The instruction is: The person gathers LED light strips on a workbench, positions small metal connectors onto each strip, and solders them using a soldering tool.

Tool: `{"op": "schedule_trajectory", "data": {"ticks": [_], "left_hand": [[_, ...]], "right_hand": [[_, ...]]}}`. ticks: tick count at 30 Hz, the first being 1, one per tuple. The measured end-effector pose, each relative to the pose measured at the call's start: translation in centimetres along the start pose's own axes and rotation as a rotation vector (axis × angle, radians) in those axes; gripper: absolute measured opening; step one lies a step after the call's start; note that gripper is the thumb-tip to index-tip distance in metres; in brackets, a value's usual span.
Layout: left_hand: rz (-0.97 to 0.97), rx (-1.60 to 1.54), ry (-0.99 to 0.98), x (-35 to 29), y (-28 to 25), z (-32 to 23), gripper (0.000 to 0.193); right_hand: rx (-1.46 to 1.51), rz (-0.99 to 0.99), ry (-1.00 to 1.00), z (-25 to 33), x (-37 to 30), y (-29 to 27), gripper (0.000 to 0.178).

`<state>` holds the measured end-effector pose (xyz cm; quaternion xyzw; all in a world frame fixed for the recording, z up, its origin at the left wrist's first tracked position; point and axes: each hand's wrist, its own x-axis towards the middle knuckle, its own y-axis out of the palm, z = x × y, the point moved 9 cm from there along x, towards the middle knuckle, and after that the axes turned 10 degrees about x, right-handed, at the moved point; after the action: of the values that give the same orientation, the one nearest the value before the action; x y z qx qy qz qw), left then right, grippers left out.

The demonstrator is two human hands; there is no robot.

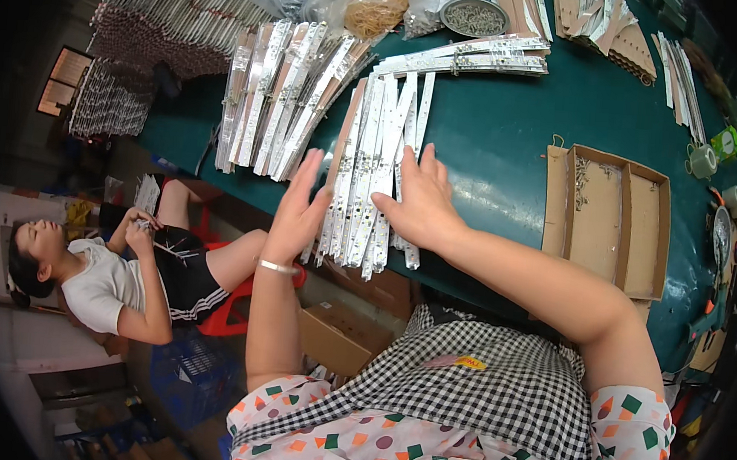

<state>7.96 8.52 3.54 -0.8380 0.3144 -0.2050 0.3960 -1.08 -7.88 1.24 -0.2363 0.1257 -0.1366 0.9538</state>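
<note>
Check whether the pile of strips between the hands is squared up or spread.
Spread: the strips lie at differing angles, their ends are uneven, and gaps show between some at the far end.

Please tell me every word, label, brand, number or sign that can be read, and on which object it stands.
Yellow patch on the checked apron: lettering present, but I do not copy it out.
White strips between the left hand and right hand: tiny dark marks, too small to read.
Green-and-white object at the far right: too small to read.
</note>
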Motion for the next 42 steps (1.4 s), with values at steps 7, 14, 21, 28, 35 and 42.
{"op": "schedule_trajectory", "data": {"ticks": [7, 14, 21, 28, 35, 42], "left_hand": [[-0.744, 0.043, -0.181, -11.8, -1.1, -0.3, 0.077], [-0.921, 0.143, -0.082, -9.7, 2.5, -5.1, 0.082], [-0.928, 0.178, -0.046, -7.5, 3.0, -6.3, 0.077], [-0.754, 0.471, 0.053, -6.8, 4.9, -6.0, 0.085], [-0.616, 0.788, 0.078, -8.6, 3.4, -6.4, 0.076], [-0.696, 0.801, 0.215, -6.7, 0.9, -15.3, 0.060]], "right_hand": [[0.097, 0.169, -0.145, 0.2, -2.2, 0.8, 0.081], [0.089, 0.317, -0.161, 2.1, -2.6, 2.6, 0.078], [0.245, -0.114, -0.075, -1.9, 2.5, -1.9, 0.068], [0.178, 0.174, -0.117, -0.1, 4.3, 0.5, 0.057], [-0.190, 0.277, -0.312, 2.7, -2.9, -6.5, 0.020], [-0.069, -0.603, -0.156, -10.6, -21.3, -32.2, 0.017]]}}
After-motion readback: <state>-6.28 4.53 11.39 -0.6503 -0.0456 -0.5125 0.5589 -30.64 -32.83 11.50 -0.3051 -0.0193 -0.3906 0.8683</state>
